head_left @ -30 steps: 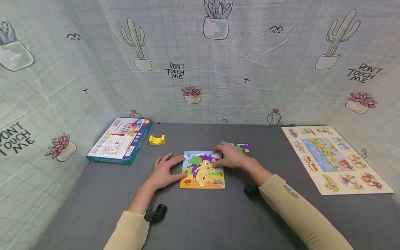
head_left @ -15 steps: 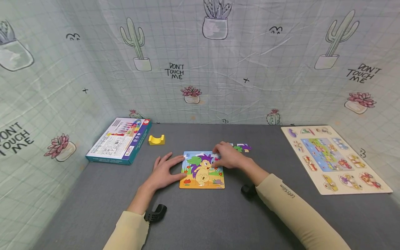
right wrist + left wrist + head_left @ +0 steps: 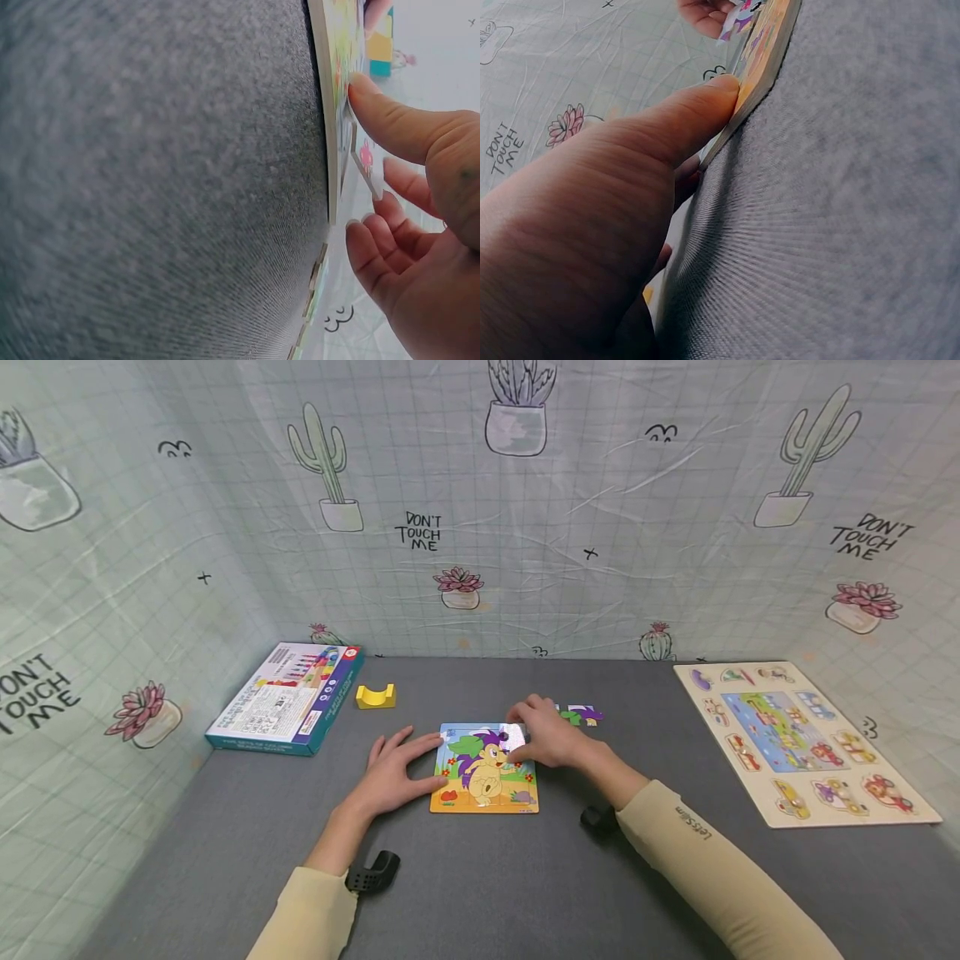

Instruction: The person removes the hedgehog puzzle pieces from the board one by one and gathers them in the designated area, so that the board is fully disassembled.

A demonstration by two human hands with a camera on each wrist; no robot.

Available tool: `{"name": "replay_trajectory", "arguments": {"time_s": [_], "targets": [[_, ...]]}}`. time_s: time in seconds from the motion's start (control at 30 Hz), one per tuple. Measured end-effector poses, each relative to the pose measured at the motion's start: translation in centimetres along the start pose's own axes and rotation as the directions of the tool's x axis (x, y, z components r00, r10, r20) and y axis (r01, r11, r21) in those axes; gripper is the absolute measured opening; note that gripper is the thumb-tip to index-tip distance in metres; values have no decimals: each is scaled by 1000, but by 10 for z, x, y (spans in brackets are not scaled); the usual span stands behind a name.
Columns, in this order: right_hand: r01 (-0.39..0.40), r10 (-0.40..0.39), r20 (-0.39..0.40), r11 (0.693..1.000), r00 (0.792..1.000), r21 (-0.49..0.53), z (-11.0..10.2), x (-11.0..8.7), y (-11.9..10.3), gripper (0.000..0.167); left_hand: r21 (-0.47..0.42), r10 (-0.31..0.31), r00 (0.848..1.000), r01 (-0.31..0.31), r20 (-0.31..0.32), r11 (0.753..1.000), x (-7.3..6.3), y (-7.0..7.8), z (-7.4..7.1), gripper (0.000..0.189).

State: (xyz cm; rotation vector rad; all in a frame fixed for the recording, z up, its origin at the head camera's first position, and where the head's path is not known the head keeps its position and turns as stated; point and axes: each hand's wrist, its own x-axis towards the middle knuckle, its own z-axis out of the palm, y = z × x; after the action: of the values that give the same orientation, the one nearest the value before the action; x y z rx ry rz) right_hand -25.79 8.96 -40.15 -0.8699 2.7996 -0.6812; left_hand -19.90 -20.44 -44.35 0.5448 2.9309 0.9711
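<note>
Evidently we rest our left hand [image 3: 393,777], fingers spread, against the left side of the hedgehog puzzle [image 3: 487,807], which lies flat on the grey table [image 3: 480,885] before us. With our right hand [image 3: 553,737] we pinch a puzzle piece [image 3: 366,154] between thumb and fingertips, tilted over the puzzle's upper right corner. We see loose pieces [image 3: 587,714] just beyond that hand.

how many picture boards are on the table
2: the hedgehog puzzle, with the left hand at its left edge and the right hand over its upper right corner, and the cream vehicle board farther right. Anything beneath them can't be seen.
</note>
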Motion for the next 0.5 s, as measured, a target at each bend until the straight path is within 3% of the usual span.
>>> {"name": "replay_trajectory", "arguments": {"time_s": [0.5], "targets": [[38, -27, -68, 984, 997, 173, -5, 0, 4, 15, -1, 0, 1000, 0, 3, 1000, 0, 0, 0, 68]]}}
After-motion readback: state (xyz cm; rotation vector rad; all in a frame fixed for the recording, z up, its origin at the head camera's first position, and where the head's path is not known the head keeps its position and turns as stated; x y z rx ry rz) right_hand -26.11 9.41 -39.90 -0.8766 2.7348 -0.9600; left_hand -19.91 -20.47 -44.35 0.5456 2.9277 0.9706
